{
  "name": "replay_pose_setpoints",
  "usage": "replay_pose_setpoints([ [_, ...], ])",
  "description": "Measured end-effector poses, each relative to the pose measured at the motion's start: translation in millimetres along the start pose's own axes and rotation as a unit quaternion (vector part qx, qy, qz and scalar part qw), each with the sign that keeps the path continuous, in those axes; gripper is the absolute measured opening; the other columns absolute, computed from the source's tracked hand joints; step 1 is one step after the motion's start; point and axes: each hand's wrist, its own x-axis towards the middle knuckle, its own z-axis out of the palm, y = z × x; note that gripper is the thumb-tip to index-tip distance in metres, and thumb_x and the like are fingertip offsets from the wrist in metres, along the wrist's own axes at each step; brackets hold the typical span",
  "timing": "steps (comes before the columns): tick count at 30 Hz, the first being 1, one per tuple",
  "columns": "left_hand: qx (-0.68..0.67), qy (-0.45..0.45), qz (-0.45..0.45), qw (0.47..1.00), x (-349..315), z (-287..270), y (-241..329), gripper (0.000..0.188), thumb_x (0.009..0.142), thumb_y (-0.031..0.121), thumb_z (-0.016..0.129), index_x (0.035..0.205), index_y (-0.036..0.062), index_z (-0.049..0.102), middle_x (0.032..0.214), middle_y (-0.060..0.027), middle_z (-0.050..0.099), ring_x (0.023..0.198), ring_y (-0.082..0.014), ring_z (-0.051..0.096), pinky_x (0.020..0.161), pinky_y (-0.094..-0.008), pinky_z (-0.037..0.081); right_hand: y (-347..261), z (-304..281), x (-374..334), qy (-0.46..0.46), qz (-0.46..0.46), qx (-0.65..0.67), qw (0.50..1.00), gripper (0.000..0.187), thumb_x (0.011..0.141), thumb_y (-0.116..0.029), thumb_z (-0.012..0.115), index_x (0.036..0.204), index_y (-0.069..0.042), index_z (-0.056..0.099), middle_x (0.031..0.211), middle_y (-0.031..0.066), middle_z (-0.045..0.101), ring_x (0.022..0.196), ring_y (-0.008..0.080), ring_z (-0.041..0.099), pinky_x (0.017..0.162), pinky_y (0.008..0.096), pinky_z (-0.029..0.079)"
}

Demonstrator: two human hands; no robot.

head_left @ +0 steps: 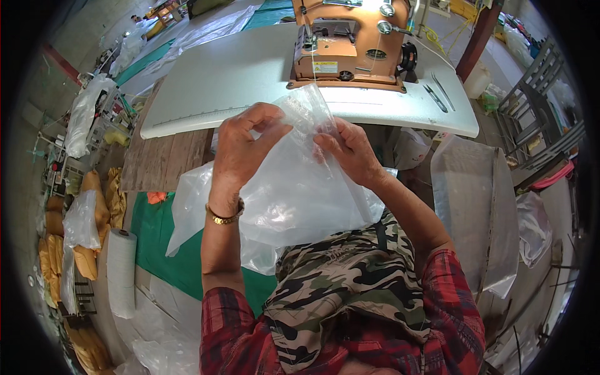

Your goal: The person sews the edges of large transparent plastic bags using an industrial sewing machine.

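Observation:
A sheet of clear plastic film (284,194) hangs from my two hands over my lap, its top corner folded and raised in front of the table edge. The thumb and fingers of my left hand (244,144) are pinched together at the film's left edge. On the other side, my right hand (351,149) grips the folded strip, thumb in front and fingers partly hidden behind the film. Just beyond the raised corner stands an orange-brown sewing machine (356,53), with thread running down at its left side. The film is apart from the machine's needle area, as far as I can see.
The white sewing table (231,69) carries a printed ruler along its front edge. Tweezers (442,92) and thread snips (435,100) lie at its right. A white roll (121,272) stands at left, beside green cloth (153,237). More film (478,212) hangs at right, near a dark chair (537,103).

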Motion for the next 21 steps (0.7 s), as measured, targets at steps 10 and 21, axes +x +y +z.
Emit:
replay_pose_setpoints([
  [10,-0.054,0.067,0.125,0.988,22,4,0,0.009,0.082,0.008,0.073,0.088,0.0023,0.069,0.088,-0.0051,0.067,0.083,-0.0139,0.061,0.081,-0.0274,0.047,1,-11,4,-0.127,-0.031,0.039,0.991,0.047,0.1,-0.045,0.048,0.106,-0.001,0.063,0.081,0.0033,0.066,0.074,0.01,0.061,0.069,0.0257,0.049],
  [21,-0.138,-0.051,0.056,0.987,35,11,-9,0.013,0.081,0.01,0.075,0.083,0.0016,0.065,0.075,-0.001,0.064,0.072,-0.0102,0.054,0.073,-0.0269,0.046,-9,-10,-4,0.0,-0.079,-0.023,0.997,0.04,0.09,-0.028,0.064,0.115,0.003,0.056,0.098,0.0099,0.065,0.085,0.0161,0.062,0.077,0.0299,0.05],
])
